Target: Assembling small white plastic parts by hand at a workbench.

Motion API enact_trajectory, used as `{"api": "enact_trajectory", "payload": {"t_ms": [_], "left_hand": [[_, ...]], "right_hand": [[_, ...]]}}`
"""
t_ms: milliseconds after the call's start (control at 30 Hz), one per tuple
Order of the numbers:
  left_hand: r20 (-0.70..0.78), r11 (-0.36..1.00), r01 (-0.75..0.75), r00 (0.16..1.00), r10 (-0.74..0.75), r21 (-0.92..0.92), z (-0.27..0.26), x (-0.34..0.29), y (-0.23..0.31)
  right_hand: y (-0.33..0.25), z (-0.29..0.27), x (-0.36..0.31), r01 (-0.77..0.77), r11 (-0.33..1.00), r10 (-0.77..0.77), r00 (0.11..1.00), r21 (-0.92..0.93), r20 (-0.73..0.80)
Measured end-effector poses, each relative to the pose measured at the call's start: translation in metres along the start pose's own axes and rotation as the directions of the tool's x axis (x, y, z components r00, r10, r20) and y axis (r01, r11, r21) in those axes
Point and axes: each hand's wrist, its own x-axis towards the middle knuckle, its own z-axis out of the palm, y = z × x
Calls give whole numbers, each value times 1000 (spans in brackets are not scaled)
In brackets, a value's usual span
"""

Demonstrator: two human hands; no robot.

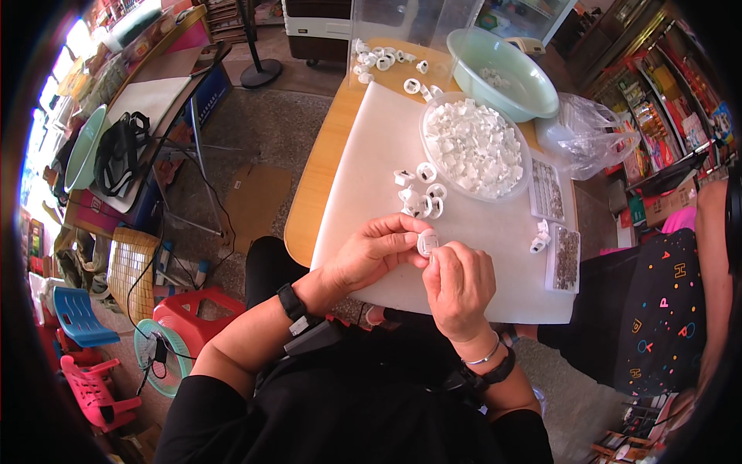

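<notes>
My left hand [379, 246] pinches a small round white plastic part [427, 242] between thumb and fingers, just over the near part of the table. My right hand [461, 290] is closed, its thumb and fingertips pressed together at the part's lower edge. Whether a smaller piece lies between those right fingertips is hidden. Just beyond my hands lies a loose group of white round parts with dark centres [417, 203]. Further right, a wide clear tub [427, 147] is heaped with small white plastic pieces [475, 147].
White sheeting [371, 170] covers most of the wooden table [309, 205]. Two small trays of little parts [547, 189] [566, 259] line the right side, near a pale green basin [506, 69] and a plastic bag [587, 135]. Another person [657, 309] is at the right.
</notes>
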Motion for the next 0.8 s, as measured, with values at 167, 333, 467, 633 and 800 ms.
{"api": "enact_trajectory", "payload": {"t_ms": [167, 333, 467, 633, 800], "left_hand": [[-10, 1000, 6, 1000, -6, -3, 0, 0, -1], [-11, 1000, 3, 1000, -3, -5, -3, 0, -2], [-10, 1000, -1, 1000, 1, 14, -2, 0, -1], [-14, 1000, -15, 1000, 15, 27, -1, 0, -1], [-4, 1000, -14, 1000, 14, 14, 0, 0, 0]], "right_hand": [[0, -1, 2, -3, 1000, 3, 1000, -4, 12], [0, -1, 3, -36, 999, 35, 999, 41, 9], [-1, -2, 3, -136, 980, 132, 991, 146, 33], [1, -2, 1, -131, 974, 128, 991, 182, 31], [5, -2, 3, -37, 989, 36, 999, 141, 13]]}}
